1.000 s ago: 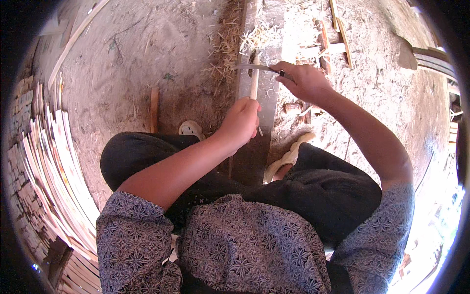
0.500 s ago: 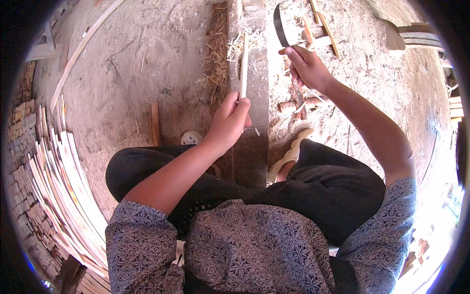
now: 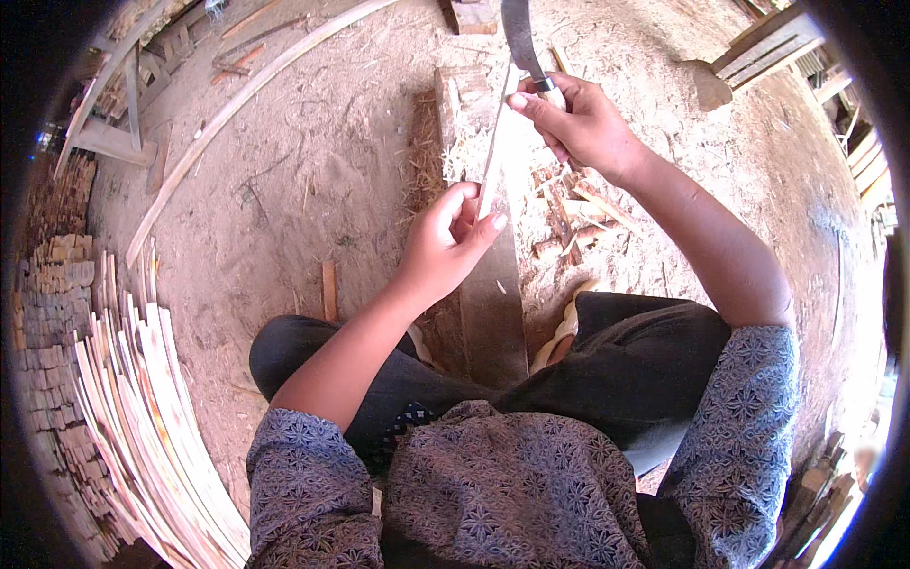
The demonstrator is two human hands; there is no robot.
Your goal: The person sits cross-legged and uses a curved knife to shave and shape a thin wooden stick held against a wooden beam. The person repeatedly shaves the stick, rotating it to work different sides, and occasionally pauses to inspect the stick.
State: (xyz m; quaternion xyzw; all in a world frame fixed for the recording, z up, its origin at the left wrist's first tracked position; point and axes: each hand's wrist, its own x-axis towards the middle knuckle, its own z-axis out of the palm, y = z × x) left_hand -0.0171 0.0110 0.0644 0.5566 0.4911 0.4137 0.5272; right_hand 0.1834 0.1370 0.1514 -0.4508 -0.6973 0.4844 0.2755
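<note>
My left hand pinches the near end of a thin pale wooden strip, which points away from me over a wooden beam. My right hand is closed around the light handle of a knife with a dark, curved blade. The blade points up and away, close to the strip's far end. My right thumb and fingers are beside the upper part of the strip; whether they touch it I cannot tell. Pale curled shavings lie on and around the beam.
Many long pale strips lie bundled on the left, beside stacked short wood pieces. A long bent pole crosses the dirt floor. Wood scraps lie right of the beam. A slatted wooden structure stands at upper right.
The strip has tilted rightward and my right hand, with the knife, has come closer to it. The view has shifted, showing more floor ahead. Both hands keep their hold.
</note>
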